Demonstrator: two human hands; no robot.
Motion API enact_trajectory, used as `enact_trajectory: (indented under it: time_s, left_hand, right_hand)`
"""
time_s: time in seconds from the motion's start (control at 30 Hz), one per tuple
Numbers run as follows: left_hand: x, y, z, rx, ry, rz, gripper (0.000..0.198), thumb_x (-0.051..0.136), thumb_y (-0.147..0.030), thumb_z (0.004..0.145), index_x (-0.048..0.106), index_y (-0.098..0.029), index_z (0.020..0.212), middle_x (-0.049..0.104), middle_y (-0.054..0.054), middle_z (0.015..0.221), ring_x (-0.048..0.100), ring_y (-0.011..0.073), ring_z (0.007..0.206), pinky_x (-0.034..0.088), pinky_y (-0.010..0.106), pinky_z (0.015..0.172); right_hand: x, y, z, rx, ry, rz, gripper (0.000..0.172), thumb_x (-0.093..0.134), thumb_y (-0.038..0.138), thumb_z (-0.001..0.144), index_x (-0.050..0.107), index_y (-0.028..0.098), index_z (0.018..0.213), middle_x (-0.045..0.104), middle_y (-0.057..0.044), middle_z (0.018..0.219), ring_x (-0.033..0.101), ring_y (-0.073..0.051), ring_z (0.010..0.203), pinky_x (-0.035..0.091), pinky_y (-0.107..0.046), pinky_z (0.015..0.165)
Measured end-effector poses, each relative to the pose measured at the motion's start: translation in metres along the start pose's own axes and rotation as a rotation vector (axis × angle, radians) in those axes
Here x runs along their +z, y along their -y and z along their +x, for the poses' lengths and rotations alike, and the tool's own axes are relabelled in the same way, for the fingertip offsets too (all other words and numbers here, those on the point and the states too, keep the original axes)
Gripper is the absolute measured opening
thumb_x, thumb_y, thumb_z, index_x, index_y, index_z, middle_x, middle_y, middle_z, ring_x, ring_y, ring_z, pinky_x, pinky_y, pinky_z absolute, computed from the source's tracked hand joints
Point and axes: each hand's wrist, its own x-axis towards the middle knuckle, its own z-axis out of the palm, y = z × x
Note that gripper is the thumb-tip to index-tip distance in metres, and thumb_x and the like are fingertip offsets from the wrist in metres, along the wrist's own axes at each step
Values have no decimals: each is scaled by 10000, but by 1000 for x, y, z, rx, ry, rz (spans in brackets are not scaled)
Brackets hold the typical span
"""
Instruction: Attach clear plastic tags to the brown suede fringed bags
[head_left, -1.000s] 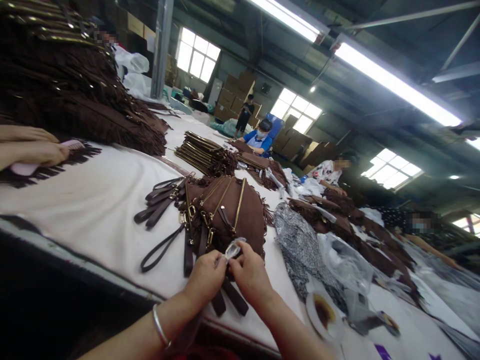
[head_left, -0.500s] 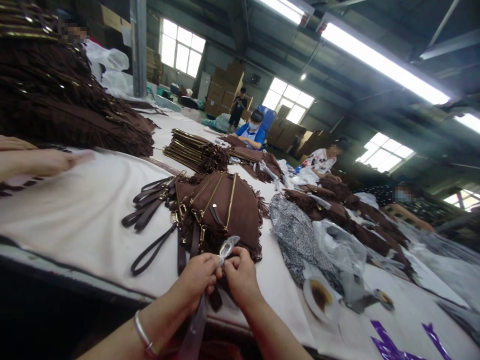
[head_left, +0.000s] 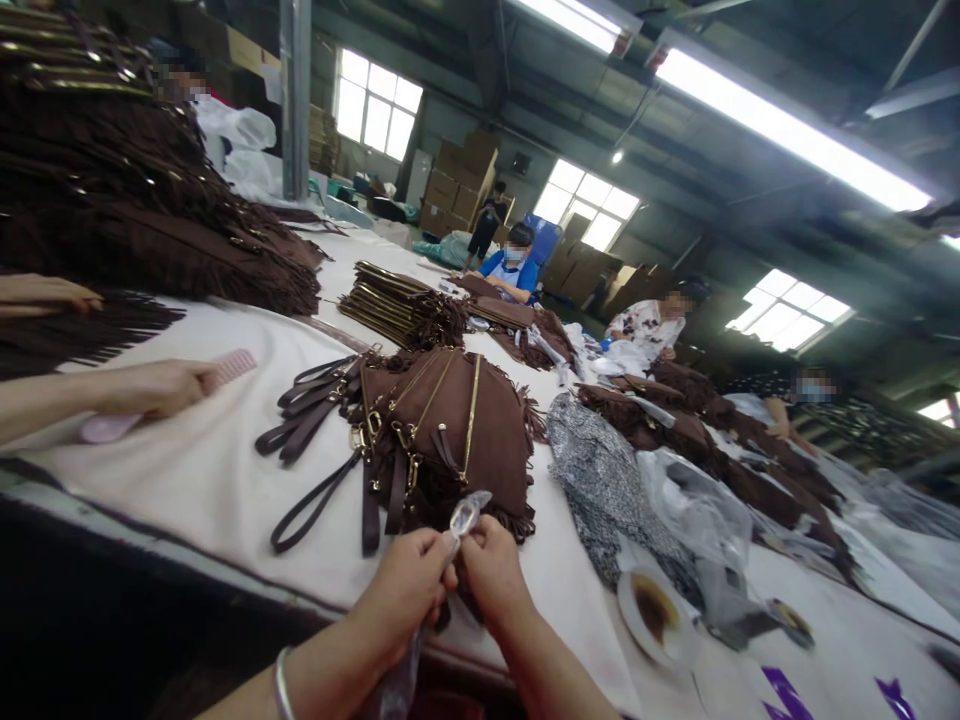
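Close to the table's front edge, my left hand [head_left: 417, 582] and my right hand [head_left: 492, 566] are side by side, both pinching a dark strap sleeved in clear plastic [head_left: 401, 672]. Its metal clasp [head_left: 466, 513], covered by plastic, sticks up between my fingertips. Below my left hand the sleeved strap hangs over the edge. Just beyond my hands lies a pile of brown fringed bags [head_left: 491, 420] with gold zippers. Brown wrist straps [head_left: 319, 495] with gold clips spread out to the left of the pile. My fingers partly hide the strap.
At left, a co-worker's hand [head_left: 169, 388] holds a pink comb [head_left: 236, 367] beside a tall bag stack [head_left: 150, 240]. A tape roll [head_left: 651, 615], a tape dispenser [head_left: 731, 605] and patterned grey cloth [head_left: 600, 480] lie at right. More bags [head_left: 397, 303] are stacked farther back.
The co-worker's hand at left has moved rightward over the table, bringing the comb into clear view. My hands keep their grip on the strap; the whole view has shifted slightly.
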Motion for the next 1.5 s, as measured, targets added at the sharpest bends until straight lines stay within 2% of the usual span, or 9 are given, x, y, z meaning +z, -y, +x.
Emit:
enact_trajectory:
  time_s: [0.27, 0.53, 0.7, 0.83, 1.07, 1.17, 1.23, 1.33, 1.5]
  left_hand:
    - [-6, 9, -4, 347, -102, 382, 276, 452, -372, 860, 565, -192, 684, 585, 10, 597, 546, 157, 588, 393, 262, 571]
    - [-3, 3, -5, -117, 172, -343, 321, 579, -487, 800, 507, -180, 740, 449, -66, 539, 293, 40, 352, 241, 164, 343]
    - [-10, -10, -4, -512, 451, -923, 173, 544, -275, 865, 499, -146, 759, 318, -110, 528, 234, -4, 323, 197, 110, 337]
    - [-10, -16, -5, -530, 482, -885, 194, 518, -292, 882, 517, -132, 772, 313, -106, 529, 242, -1, 325, 206, 120, 335]
    - [-9, -5, -9, -51, 220, -67, 313, 531, -513, 844, 514, -210, 771, 444, -56, 547, 344, 77, 365, 302, 198, 368]
    - [-8, 2, -13, 299, 17, 347, 251, 568, -450, 836, 570, -223, 728, 566, 26, 611, 517, 164, 520, 401, 255, 494]
    - [-10, 0, -16, 495, 12, 507, 165, 607, -391, 822, 647, -237, 776, 639, 76, 730, 585, 221, 695, 443, 291, 642]
    - [-18, -23, -11, 671, 57, 659, 148, 608, -354, 822, 696, -249, 878, 664, 101, 833, 594, 261, 797, 449, 339, 775]
    - [-22, -86, 27, 1015, -49, 1052, 356, 585, -199, 786, 616, -231, 1139, 538, 112, 1286, 400, 318, 1246, 252, 484, 1087]
  right_hand:
    - [3, 3, -22, 144, 258, 650, 280, 767, 366, 702, 671, 118, 788, 646, -39, 705, 542, -111, 594, 398, -200, 505]
    - [15, 1, -17, 340, 302, 864, 330, 734, 432, 720, 684, 202, 952, 689, -13, 802, 445, -81, 437, 374, -216, 426]
    - [21, 2, -12, 322, 357, 851, 391, 733, 525, 670, 704, 210, 900, 701, -66, 964, 609, -169, 738, 469, -259, 572]
    - [21, 2, -11, 223, 311, 789, 395, 728, 555, 662, 706, 196, 827, 697, -75, 966, 620, -206, 935, 497, -299, 766]
    - [-10, 15, -14, 182, 449, 949, 463, 694, 529, 748, 650, 155, 1019, 686, -86, 1029, 639, -181, 877, 478, -304, 817]
    - [-14, 25, -2, 201, 298, 981, 364, 689, 471, 772, 636, 146, 926, 699, -79, 935, 649, -178, 811, 492, -283, 715]
    - [-13, 30, 7, 241, 109, 966, 265, 706, 384, 766, 613, 146, 837, 687, -46, 754, 634, -154, 655, 466, -248, 583]
    - [-14, 33, 16, 268, -91, 928, 184, 704, 283, 725, 564, 165, 734, 607, 7, 553, 593, -147, 517, 388, -221, 455]
    - [-28, 36, 19, 124, -77, 873, 167, 699, 211, 587, 550, 170, 651, 577, 26, 545, 551, -130, 505, 402, -229, 471]
